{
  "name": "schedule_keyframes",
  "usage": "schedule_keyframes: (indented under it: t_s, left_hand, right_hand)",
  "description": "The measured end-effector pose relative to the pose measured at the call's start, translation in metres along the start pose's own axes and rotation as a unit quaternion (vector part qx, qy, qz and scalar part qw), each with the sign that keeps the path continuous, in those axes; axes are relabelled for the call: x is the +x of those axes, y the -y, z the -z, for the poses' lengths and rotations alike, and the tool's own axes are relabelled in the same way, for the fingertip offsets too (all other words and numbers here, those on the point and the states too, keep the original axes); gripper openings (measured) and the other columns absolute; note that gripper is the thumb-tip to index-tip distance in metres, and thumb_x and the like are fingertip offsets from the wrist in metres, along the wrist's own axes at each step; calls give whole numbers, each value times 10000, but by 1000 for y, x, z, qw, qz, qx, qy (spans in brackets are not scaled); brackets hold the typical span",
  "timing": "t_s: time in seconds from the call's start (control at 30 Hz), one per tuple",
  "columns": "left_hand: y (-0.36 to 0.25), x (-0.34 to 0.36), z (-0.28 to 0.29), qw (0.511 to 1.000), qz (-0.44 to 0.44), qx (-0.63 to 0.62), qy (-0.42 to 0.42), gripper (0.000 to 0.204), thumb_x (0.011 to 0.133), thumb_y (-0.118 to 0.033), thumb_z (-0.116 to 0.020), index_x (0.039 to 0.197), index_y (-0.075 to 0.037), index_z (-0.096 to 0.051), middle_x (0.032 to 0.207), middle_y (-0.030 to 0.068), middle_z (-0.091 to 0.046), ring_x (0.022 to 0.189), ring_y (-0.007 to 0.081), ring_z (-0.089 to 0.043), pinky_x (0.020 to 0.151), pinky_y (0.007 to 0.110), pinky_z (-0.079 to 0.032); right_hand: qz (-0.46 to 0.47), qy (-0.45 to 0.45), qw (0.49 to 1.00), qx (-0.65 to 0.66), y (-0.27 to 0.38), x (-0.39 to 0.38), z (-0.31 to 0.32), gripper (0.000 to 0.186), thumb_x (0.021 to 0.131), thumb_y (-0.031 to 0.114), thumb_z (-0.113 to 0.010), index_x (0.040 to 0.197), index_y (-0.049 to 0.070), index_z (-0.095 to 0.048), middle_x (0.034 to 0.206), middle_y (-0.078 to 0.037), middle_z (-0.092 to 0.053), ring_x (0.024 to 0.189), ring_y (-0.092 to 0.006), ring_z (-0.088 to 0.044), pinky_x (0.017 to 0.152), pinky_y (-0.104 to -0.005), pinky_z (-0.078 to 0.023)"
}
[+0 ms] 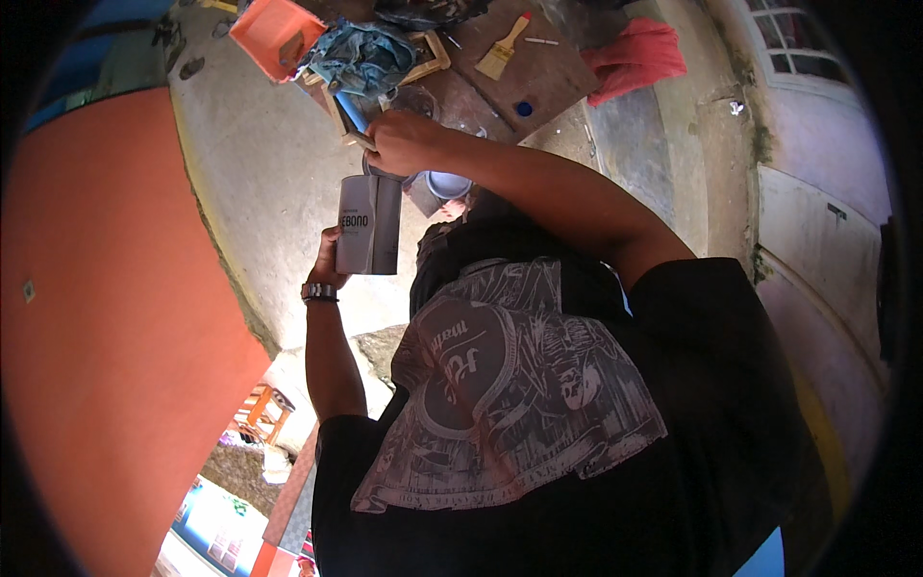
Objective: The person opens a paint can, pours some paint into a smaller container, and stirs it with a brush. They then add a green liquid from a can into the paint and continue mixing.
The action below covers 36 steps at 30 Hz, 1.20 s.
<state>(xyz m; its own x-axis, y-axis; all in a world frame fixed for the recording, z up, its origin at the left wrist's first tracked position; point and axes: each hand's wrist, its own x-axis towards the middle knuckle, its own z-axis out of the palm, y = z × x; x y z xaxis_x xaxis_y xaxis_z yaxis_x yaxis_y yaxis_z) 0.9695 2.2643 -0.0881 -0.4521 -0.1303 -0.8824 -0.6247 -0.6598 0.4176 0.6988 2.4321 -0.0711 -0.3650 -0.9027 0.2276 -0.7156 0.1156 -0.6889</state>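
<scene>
One gray can (369,226), upper center-left of the frame, is gripped by the left hand (328,258); just above, the right hand (404,142) clasps a narrow, partly hidden object (362,140). A paintbrush (505,48) lies on the brown tabletop (561,75) at top.

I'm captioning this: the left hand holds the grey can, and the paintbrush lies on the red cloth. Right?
Not quite: the paintbrush lies on the brown surface, apart from the red cloth, as the head view shows. The left hand does hold the grey can.
</scene>
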Motion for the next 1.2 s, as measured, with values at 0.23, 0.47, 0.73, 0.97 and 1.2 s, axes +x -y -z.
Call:
schedule_keyframes:
  t_s: [0.23,0.47,0.73,0.97,1.2]
  left_hand:
    - [-6,1,-4,999,-8,-3,31,659,749,-499,-720,1247,-91,-578,1152,63,-658,1026,211,-633,875,353,-543]
    - [-11,1,-5,999,-11,-20,34,609,757,-479,-718,1224,-109,-589,1115,62,-679,953,217,-680,785,362,-599]
    - [-15,-3,-12,999,-17,-14,24,578,760,-484,-710,1197,-121,-605,1074,36,-692,910,197,-691,743,342,-607]
    - [-18,-9,-25,999,-24,-14,26,573,761,-483,-705,1188,-115,-604,1068,32,-693,895,182,-693,700,322,-612]
    - [-3,9,4,999,-23,17,29,714,712,-497,-750,1265,-85,-565,1163,71,-651,1051,226,-627,887,374,-540]
  right_hand:
    - [-16,29,999,5,5,-4,6,240,807,225,-651,833,-10,-691,739,-208,-669,710,-388,-672,684,-471,-549]
    - [-19,-1,1000,22,7,-5,8,218,795,208,-670,833,-6,-691,776,-224,-666,746,-383,-675,699,-467,-548]
    - [-21,30,999,14,7,-8,11,221,792,207,-677,762,-12,-678,779,-224,-667,761,-375,-677,703,-467,-545]
    - [9,-34,999,10,9,-9,9,228,806,209,-660,785,-18,-677,777,-224,-668,736,-389,-672,702,-479,-541]
    - [-18,1,999,30,6,-14,14,232,841,214,-644,840,-16,-672,754,-212,-654,719,-402,-655,678,-482,-525]
